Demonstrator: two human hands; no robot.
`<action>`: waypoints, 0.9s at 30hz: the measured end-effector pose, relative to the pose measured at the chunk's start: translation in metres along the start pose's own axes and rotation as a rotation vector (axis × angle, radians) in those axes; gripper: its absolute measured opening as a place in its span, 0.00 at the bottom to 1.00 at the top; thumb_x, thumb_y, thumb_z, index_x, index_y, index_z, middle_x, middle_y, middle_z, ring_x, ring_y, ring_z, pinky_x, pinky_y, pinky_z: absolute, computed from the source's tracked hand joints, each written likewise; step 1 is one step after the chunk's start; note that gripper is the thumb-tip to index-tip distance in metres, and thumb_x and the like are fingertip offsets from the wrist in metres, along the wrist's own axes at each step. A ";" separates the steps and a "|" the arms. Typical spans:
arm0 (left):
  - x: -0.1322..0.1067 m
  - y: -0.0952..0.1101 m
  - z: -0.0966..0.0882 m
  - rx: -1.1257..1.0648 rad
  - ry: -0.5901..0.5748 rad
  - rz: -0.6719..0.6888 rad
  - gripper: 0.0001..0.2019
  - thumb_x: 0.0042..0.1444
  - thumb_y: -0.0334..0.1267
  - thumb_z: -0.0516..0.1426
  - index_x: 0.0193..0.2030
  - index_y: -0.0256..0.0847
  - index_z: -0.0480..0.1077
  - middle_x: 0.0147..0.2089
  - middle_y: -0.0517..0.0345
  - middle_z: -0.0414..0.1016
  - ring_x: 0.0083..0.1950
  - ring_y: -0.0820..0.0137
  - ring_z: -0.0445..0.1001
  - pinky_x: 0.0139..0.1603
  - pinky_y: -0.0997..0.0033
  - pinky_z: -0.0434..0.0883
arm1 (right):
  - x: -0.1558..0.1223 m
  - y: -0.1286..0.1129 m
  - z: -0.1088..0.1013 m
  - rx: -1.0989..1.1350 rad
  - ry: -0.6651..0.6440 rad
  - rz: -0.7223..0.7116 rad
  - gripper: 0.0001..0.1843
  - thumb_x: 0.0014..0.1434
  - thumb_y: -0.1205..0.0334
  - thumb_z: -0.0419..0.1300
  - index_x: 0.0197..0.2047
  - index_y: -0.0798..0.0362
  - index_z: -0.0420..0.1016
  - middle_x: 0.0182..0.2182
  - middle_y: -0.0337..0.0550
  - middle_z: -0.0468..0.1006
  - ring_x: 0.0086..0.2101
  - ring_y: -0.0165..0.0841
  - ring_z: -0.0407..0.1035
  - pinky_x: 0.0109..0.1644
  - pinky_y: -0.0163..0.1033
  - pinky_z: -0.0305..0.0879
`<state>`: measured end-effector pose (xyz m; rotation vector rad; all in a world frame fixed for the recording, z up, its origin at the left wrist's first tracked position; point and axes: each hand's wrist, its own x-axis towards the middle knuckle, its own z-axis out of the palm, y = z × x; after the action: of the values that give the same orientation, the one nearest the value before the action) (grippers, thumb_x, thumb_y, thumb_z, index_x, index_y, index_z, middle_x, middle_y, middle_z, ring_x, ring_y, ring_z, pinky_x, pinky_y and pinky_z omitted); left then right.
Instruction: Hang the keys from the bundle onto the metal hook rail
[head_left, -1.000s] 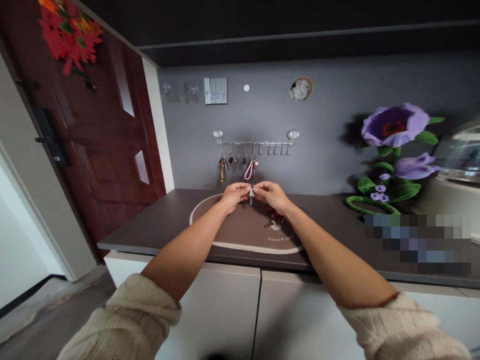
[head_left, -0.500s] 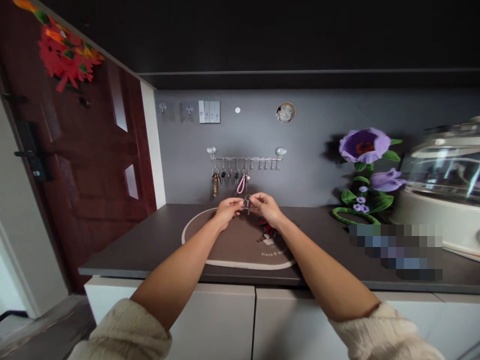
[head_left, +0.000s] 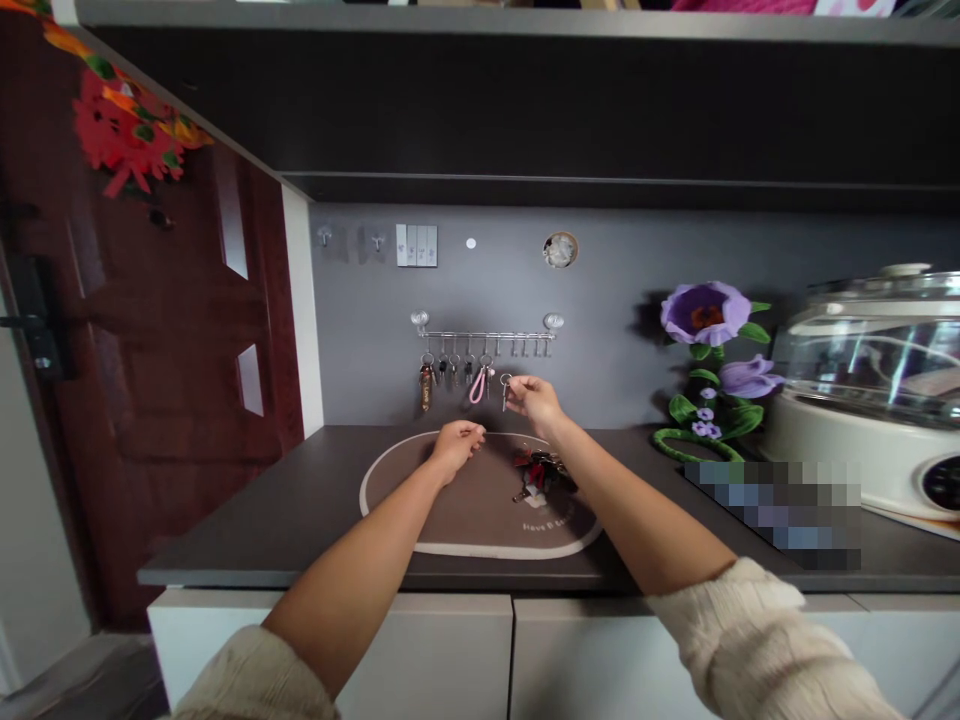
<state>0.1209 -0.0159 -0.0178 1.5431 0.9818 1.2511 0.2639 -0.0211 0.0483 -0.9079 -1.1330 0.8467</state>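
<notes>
Although the two hands met above the mat a moment ago, the head view now shows them apart. The right hand (head_left: 534, 397) has risen toward the steel rail (head_left: 487, 343), its fingers narrowly pinching a small key (head_left: 505, 392) by the ring. That key hangs in the air just below the rail, close beside the pink strap (head_left: 477, 388) among the hanging keys (head_left: 427, 385). The left hand (head_left: 457, 448) has dropped to the top edge of the mat (head_left: 480, 549), fingers drawn loosely together with nothing visible in them; whether it touches the mat, I cannot tell. A heap of keys (head_left: 541, 472) lies on the mat, below the right hand.
</notes>
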 end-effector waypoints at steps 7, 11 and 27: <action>-0.002 0.001 0.000 0.021 -0.026 0.002 0.10 0.48 0.38 0.52 0.30 0.33 0.67 0.25 0.57 0.68 0.23 0.80 0.62 0.22 0.81 0.58 | 0.035 -0.020 0.016 -0.063 0.115 -0.003 0.04 0.51 0.68 0.51 0.26 0.56 0.64 0.21 0.36 0.66 0.22 0.21 0.62 0.28 0.30 0.65; 0.000 -0.002 0.000 0.013 -0.031 0.010 0.10 0.48 0.39 0.52 0.30 0.33 0.67 0.26 0.57 0.68 0.22 0.80 0.62 0.22 0.80 0.58 | 0.050 -0.020 0.024 -0.094 0.177 0.015 0.05 0.51 0.70 0.50 0.26 0.56 0.63 0.20 0.35 0.66 0.21 0.21 0.61 0.26 0.30 0.64; 0.001 -0.004 0.000 0.013 -0.010 0.013 0.10 0.48 0.38 0.52 0.28 0.33 0.68 0.24 0.58 0.67 0.21 0.81 0.61 0.21 0.80 0.57 | 0.073 -0.005 0.031 -0.139 0.241 0.021 0.05 0.49 0.72 0.50 0.25 0.57 0.64 0.17 0.35 0.65 0.18 0.20 0.61 0.23 0.27 0.63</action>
<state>0.1213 -0.0138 -0.0209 1.5663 0.9766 1.2478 0.2495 0.0480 0.0849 -1.1066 -0.9819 0.6608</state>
